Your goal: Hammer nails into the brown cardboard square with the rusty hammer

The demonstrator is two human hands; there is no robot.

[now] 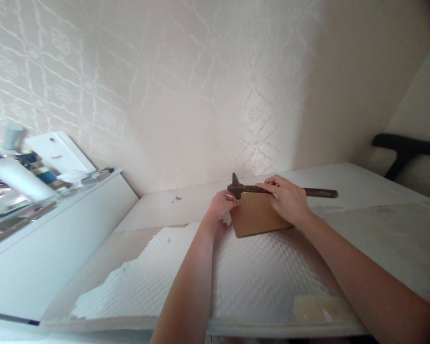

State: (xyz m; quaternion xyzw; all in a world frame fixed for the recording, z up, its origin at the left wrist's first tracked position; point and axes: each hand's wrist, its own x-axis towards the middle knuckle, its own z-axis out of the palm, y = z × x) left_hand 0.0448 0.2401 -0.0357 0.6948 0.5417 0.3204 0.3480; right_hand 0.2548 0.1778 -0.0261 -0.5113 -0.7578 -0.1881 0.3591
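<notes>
My right hand (290,198) is closed round the wooden handle of a hammer (322,192), which lies almost level. The hammer's dark head is over the far left corner of a thin brown board (260,217) with rounded corners. A few tiny dark marks show on the board near that corner. Just under the hammer head, my left hand (222,204) has its fingers pinched together at the board's edge. Whatever sits between those fingertips is too small to make out. The board rests over a white quilted-textured sheet (258,272).
Small dark bits (176,199) lie on the white tabletop (157,210) near the wall. To the left stands a white cabinet (75,243) crowded with bottles, a white box (59,153) and other items. A black T-shaped object (404,148) stands beyond the right side.
</notes>
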